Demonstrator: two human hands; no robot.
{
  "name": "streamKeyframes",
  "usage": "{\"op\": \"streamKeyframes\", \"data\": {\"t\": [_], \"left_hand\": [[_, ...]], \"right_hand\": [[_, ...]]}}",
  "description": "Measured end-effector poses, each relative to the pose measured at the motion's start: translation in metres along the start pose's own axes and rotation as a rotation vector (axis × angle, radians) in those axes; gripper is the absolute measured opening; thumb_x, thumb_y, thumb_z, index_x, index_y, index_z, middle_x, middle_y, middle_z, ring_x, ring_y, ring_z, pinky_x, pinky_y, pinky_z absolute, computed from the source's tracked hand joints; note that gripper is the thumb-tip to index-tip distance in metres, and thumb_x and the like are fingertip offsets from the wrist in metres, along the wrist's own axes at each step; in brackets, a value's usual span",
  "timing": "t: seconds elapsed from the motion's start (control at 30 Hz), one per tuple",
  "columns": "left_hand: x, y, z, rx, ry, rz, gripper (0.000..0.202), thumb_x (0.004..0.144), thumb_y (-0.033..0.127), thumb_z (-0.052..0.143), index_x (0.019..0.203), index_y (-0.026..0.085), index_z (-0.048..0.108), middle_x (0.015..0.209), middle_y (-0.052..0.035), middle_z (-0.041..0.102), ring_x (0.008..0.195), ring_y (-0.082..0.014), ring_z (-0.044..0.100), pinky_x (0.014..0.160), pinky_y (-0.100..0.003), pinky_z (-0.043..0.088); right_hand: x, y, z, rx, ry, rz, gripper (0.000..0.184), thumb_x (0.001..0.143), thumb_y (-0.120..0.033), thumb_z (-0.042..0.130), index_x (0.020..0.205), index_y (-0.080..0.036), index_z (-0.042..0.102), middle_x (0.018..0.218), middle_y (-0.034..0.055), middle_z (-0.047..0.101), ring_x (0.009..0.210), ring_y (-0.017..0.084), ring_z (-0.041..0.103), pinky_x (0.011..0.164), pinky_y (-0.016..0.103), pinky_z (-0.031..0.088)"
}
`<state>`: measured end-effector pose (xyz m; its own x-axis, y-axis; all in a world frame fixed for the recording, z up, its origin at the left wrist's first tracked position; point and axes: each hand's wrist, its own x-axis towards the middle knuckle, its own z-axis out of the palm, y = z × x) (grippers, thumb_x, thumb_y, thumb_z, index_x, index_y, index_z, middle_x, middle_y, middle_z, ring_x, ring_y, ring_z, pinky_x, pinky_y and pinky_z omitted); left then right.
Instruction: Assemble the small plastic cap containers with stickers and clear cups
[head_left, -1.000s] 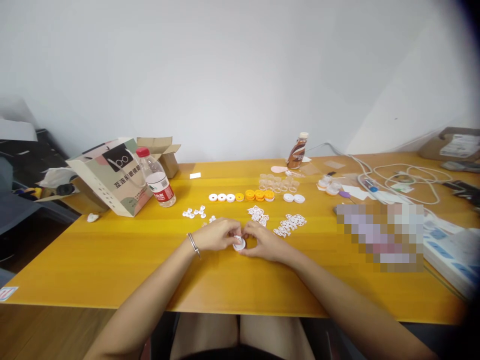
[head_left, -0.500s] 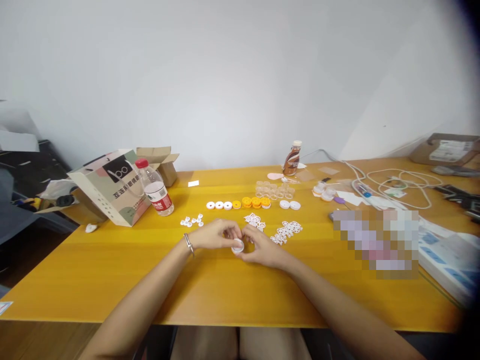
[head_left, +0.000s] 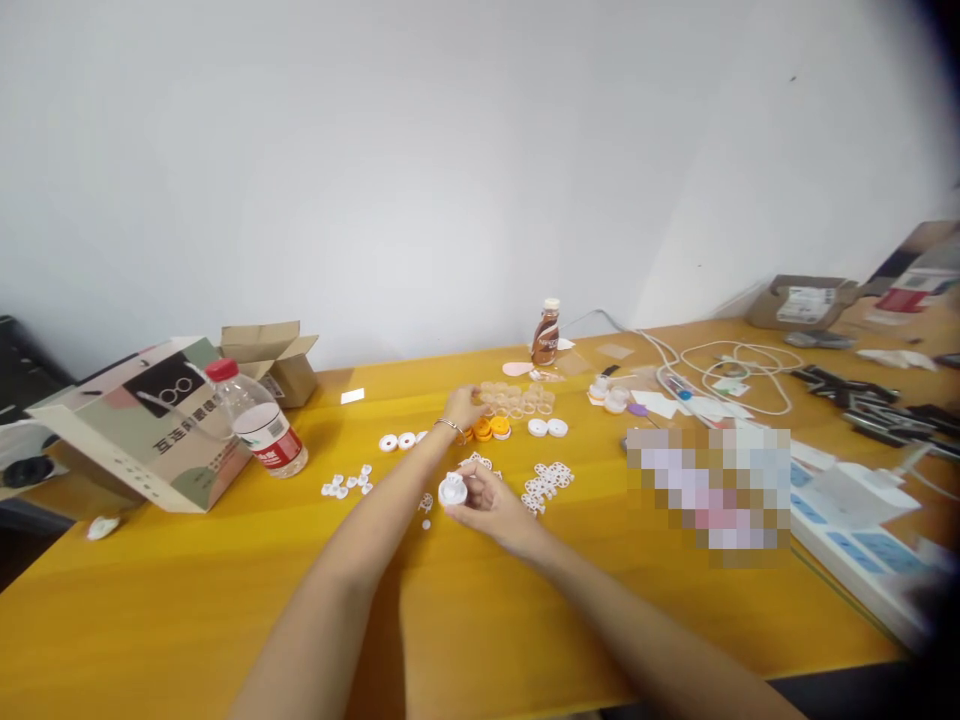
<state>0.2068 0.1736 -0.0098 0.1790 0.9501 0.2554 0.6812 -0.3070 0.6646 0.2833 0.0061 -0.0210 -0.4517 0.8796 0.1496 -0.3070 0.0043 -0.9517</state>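
Note:
My right hand [head_left: 495, 508] grips a small white round cap-like part [head_left: 452, 489], tilted with a raised centre, above the table. Farther forward, my left hand [head_left: 463, 408], with a bracelet at the wrist, reaches to the left edge of a cluster of clear plastic rings [head_left: 517, 400]. Its fingers are curled together, and what lies between them is hidden. Under and beside that hand runs a row of white discs [head_left: 406, 441] and orange discs [head_left: 484, 429], partly covered. White openwork pieces [head_left: 548, 484] lie right of my right hand, and small white knobs [head_left: 346, 482] lie to the left.
A water bottle [head_left: 257, 420], a paper bag [head_left: 142, 430] and an open carton [head_left: 271, 365] stand at the left. A brown drink bottle [head_left: 546, 333] is at the back. White cables [head_left: 739, 350] and a power strip [head_left: 855, 530] fill the right side.
My left hand has left the white round part and moved forward to the clear rings. My right hand now holds the part alone. The view has turned slightly to the right.

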Motion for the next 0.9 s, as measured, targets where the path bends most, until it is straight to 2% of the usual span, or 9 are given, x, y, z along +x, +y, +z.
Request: {"op": "streamKeyframes", "data": {"t": [0.13,0.23,0.37,0.43,0.53,0.63,0.7,0.9], "left_hand": [[0.004,-0.001,0.012,-0.051,0.022,-0.019,0.027,0.059,0.025,0.067,0.082,0.012,0.059,0.086,-0.0078,0.063,0.083,-0.0199,0.057,0.078,-0.033,0.041],[-0.002,0.001,0.004,-0.114,0.063,-0.014,0.023,0.061,0.024,0.065,0.079,0.013,0.058,0.083,-0.006,0.062,0.083,-0.0181,0.056,0.079,-0.032,0.041],[-0.034,0.004,-0.032,-0.234,0.085,0.034,0.028,0.068,0.026,0.061,0.092,0.013,0.054,0.087,-0.005,0.061,0.08,-0.0126,0.056,0.074,-0.024,0.043],[-0.063,0.003,-0.056,-0.402,0.091,0.087,0.033,0.072,0.03,0.058,0.099,0.014,0.05,0.086,-0.0046,0.06,0.079,-0.012,0.056,0.072,-0.023,0.043],[-0.111,0.002,-0.086,-0.616,0.137,0.093,0.029,0.076,0.034,0.054,0.098,0.016,0.051,0.089,-0.0045,0.059,0.079,-0.0124,0.056,0.073,-0.025,0.043],[-0.148,0.001,-0.099,-0.564,0.122,0.118,0.027,0.077,0.031,0.054,0.1,0.017,0.05,0.09,-0.0049,0.059,0.082,-0.0134,0.055,0.078,-0.027,0.042],[-0.16,0.002,-0.1,-0.482,0.091,0.142,0.029,0.076,0.029,0.056,0.101,0.017,0.05,0.093,-0.0058,0.059,0.082,-0.0139,0.055,0.078,-0.028,0.043],[-0.166,0.009,-0.097,-0.314,0.041,0.198,0.028,0.077,0.03,0.054,0.101,0.017,0.05,0.092,-0.0059,0.058,0.082,-0.0144,0.054,0.078,-0.029,0.043]], "right_hand": [[-0.001,0.0,-0.001,0.001,0.009,0.002,0.037,0.061,-0.028,0.07,0.087,-0.021,0.045,0.081,-0.0018,0.058,0.073,0.01,0.054,0.069,0.024,0.04],[-0.001,0.0,-0.001,-0.005,0.028,0.013,0.037,0.06,-0.028,0.07,0.088,-0.021,0.047,0.081,-0.0013,0.059,0.073,0.011,0.055,0.07,0.024,0.041],[0.0,-0.002,-0.001,-0.032,0.11,0.027,0.033,0.06,-0.028,0.07,0.087,-0.02,0.052,0.081,-0.0006,0.06,0.073,0.011,0.055,0.07,0.025,0.042],[0.001,-0.004,-0.002,-0.045,0.158,0.033,0.033,0.059,-0.029,0.07,0.087,-0.02,0.053,0.082,0.0003,0.061,0.074,0.012,0.056,0.072,0.025,0.043],[0.003,-0.004,-0.002,-0.069,0.207,0.046,0.033,0.059,-0.03,0.069,0.087,-0.019,0.056,0.086,0.0024,0.063,0.077,0.013,0.058,0.074,0.027,0.043],[0.004,-0.004,-0.002,-0.109,0.223,0.062,0.033,0.059,-0.031,0.069,0.086,-0.018,0.057,0.084,0.0024,0.064,0.076,0.014,0.058,0.071,0.027,0.044],[0.003,-0.004,-0.001,-0.14,0.223,0.069,0.032,0.058,-0.03,0.07,0.086,-0.018,0.057,0.081,0.0014,0.063,0.072,0.013,0.058,0.068,0.026,0.045],[0.001,-0.003,-0.001,-0.22,0.188,0.081,0.033,0.059,-0.03,0.069,0.087,-0.017,0.058,0.077,0.0014,0.063,0.067,0.012,0.058,0.068,0.028,0.046]]}}
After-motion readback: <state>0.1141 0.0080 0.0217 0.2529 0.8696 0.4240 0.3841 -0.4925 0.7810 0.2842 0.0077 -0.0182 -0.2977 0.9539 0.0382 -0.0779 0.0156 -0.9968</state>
